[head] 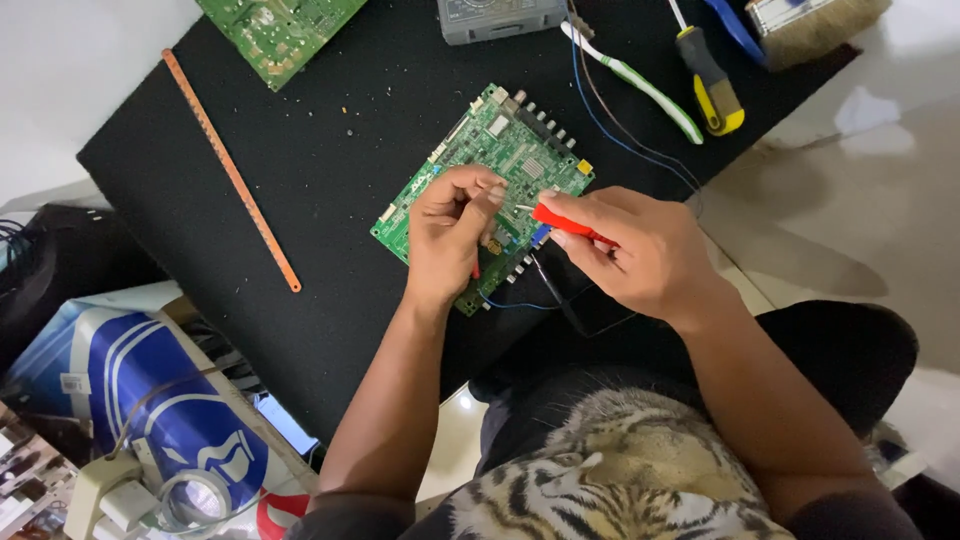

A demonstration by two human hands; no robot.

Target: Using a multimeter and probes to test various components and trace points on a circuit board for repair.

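So your green circuit board (487, 190) is sitting on the black mat (330, 170), turned at an angle, and both your hands are parked right over its near half. Your left hand (448, 235) is curled up with the fingertips bunched together above the middle of the board, like you're pinching something tiny, but I honestly can't tell what's in there or whether it's touching the board. Your right hand (640, 250) is clamped on a red probe (568, 223), tip pointing left toward your left fingertips, just over the board's lower right edge. The two hands are close, almost meeting, not quite touching. A dark lead (565, 305) runs from under your right hand back toward you, and a thin blue wire (600, 115) trails off the board's right corner toward the top of the mat.

Other stuff around: a long orange strip (230, 170) lying diagonally to the left of the board, a second green board (280, 30) at the top left corner, a grey meter (500, 18) at the top edge, a white-and-green toothbrush (640, 85) and a yellow-handled screwdriver (710, 85) up right, well clear of your hands.
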